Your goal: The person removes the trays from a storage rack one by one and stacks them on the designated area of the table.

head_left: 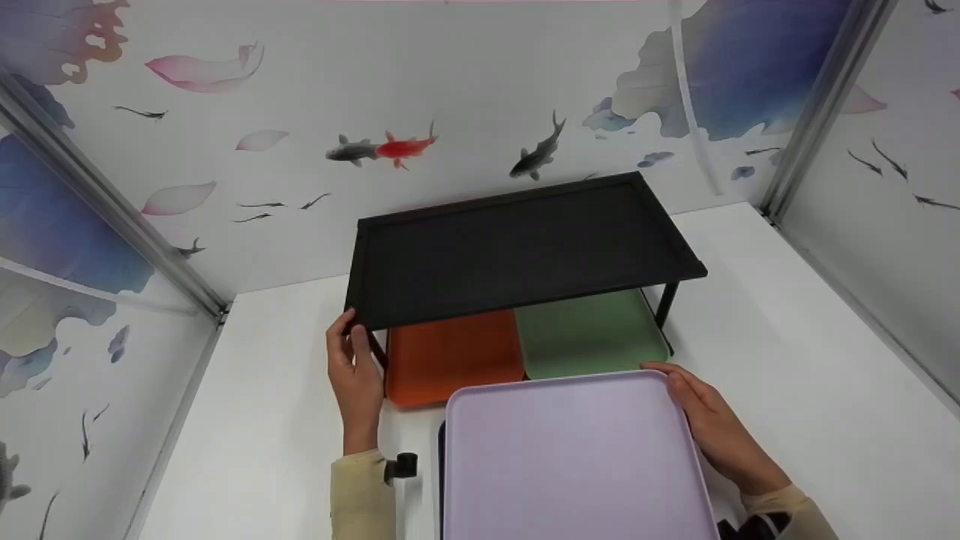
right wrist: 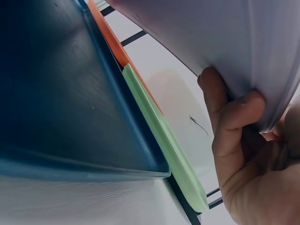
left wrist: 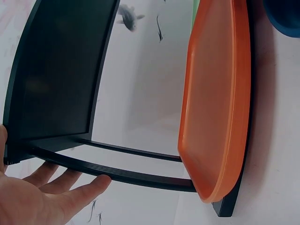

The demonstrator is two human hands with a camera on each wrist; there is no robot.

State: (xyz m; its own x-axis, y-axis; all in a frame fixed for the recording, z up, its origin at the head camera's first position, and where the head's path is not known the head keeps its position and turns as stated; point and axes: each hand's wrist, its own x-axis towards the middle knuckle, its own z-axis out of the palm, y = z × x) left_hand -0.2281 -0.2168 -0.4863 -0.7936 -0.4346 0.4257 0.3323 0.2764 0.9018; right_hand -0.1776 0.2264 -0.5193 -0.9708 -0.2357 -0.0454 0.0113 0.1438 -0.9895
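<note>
A lavender tray (head_left: 570, 457) is held by my right hand (head_left: 724, 427) near its far right corner. In the right wrist view, curled fingers (right wrist: 229, 117) press against the tray's underside (right wrist: 201, 33). A black two-tier rack (head_left: 517, 247) stands beyond it. My left hand (head_left: 356, 375) grips the rack's near left corner, fingers beside the folding leg (left wrist: 117, 173). Under the rack's top, an orange tray (head_left: 454, 356) and a green tray (head_left: 592, 330) lie side by side on the lower level. The rack's top partly hides both.
A dark blue tray (right wrist: 79, 103) lies below the lavender one, in front of the rack; only its left edge shows in the head view. The white table (head_left: 255, 420) is bounded by printed wall panels (head_left: 465, 82) at the back and sides.
</note>
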